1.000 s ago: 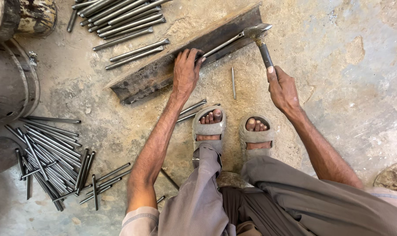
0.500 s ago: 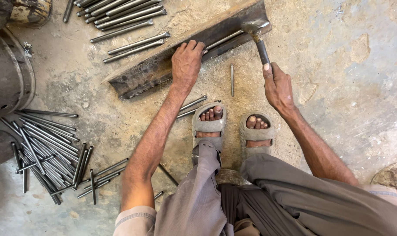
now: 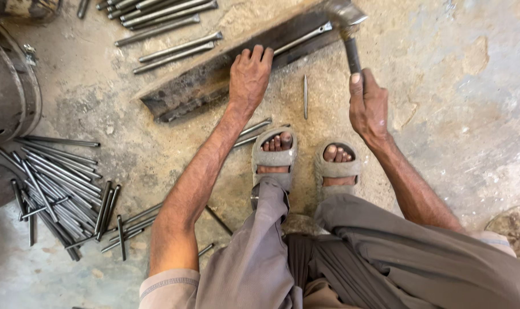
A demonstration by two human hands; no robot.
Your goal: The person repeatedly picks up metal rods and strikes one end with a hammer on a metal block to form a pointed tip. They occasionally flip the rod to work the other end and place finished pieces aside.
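Note:
My left hand [image 3: 249,77] presses a thin steel rod [image 3: 303,38] down onto a long dark iron bar [image 3: 197,86] that lies slanted on the concrete floor. My right hand [image 3: 367,106] grips the dark handle of a hammer [image 3: 347,26], whose metal head sits at the rod's far end on the bar, near the top edge of the view. A single short rod [image 3: 305,97] lies on the floor between my hands. My sandalled feet [image 3: 303,157] rest just below.
A heap of steel rods [image 3: 54,189] lies at the left, and another batch of rods [image 3: 162,23] sits beyond the bar at the top. A dark metal drum [image 3: 8,86] stands at the left edge. Two rods [image 3: 251,131] lie under my left forearm.
The hammer head has come down from above the bar onto the rod's end. My left hand stays on the rod and bar. The view has shifted slightly downward.

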